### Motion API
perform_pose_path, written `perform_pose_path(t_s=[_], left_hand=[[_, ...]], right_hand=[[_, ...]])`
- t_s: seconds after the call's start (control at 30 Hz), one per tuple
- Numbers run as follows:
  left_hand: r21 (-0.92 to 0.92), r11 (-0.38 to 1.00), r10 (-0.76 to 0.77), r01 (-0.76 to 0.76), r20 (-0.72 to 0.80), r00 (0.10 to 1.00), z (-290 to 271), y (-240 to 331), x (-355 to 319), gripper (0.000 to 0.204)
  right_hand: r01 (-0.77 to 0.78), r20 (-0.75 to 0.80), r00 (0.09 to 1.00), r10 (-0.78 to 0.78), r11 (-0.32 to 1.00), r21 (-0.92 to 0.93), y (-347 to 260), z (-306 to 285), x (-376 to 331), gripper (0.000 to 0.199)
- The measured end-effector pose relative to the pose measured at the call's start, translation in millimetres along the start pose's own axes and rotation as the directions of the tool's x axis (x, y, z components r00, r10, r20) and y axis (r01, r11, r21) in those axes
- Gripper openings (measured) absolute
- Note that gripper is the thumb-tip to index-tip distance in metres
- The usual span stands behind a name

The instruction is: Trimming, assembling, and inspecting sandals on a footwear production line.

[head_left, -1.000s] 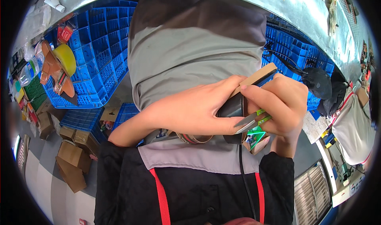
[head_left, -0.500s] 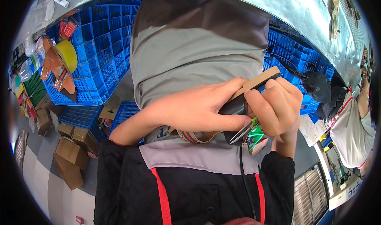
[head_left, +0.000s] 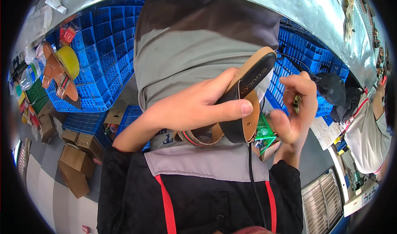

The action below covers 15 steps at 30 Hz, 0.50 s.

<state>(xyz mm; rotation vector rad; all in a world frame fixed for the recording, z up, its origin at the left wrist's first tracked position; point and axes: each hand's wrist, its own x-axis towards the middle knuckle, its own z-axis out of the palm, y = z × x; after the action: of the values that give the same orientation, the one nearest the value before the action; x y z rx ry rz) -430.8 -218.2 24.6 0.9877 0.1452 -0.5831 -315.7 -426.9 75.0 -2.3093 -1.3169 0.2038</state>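
Observation:
My left hand (head_left: 194,104) is closed round a sandal (head_left: 261,70), its thumb laid over the upper. The sandal has a black insole with light lettering, a tan edge and a tan strap with a small metal eyelet (head_left: 249,124). Its striped strap (head_left: 197,139) hangs below my left wrist. To the right, my right hand (head_left: 297,108) is held apart from the sandal, fingers curled and thumb bent. Something dark shows among those fingers, too hidden to name; the snips seen earlier are out of sight.
Stacked blue crates (head_left: 97,56) stand at the left, with another tan sandal (head_left: 62,75) and a yellow roll (head_left: 68,62) by them. Cardboard boxes (head_left: 76,161) lie lower left. A green basket (head_left: 264,130) is behind my right hand. A metal tabletop (head_left: 306,11) spans the far side; another person (head_left: 368,130) is at right.
My right hand has drawn away rightward from the sandal, and the snips' blades no longer show. The sandal has tilted in my left hand, so its insole and eyelet strap now face up.

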Motion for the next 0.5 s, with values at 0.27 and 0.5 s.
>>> perform_pose_path(t_s=[0.27, 0.5], left_hand=[[0.103, 0.985, -0.136, 0.142, -0.064, 0.989, -3.1, 14.4, -3.0, 0.065], [0.194, 0.98, -0.011, 0.051, -0.201, 0.98, 3.6, 17.6, -2.5, 0.052]], right_hand=[[0.019, -0.019, 1.0, -0.02, 0.999, -0.051, -15.1, 4.5, 8.3, 0.037], [0.051, -0.022, 0.998, -0.054, 0.994, -0.093, -19.2, 4.0, 17.0, 0.039]])
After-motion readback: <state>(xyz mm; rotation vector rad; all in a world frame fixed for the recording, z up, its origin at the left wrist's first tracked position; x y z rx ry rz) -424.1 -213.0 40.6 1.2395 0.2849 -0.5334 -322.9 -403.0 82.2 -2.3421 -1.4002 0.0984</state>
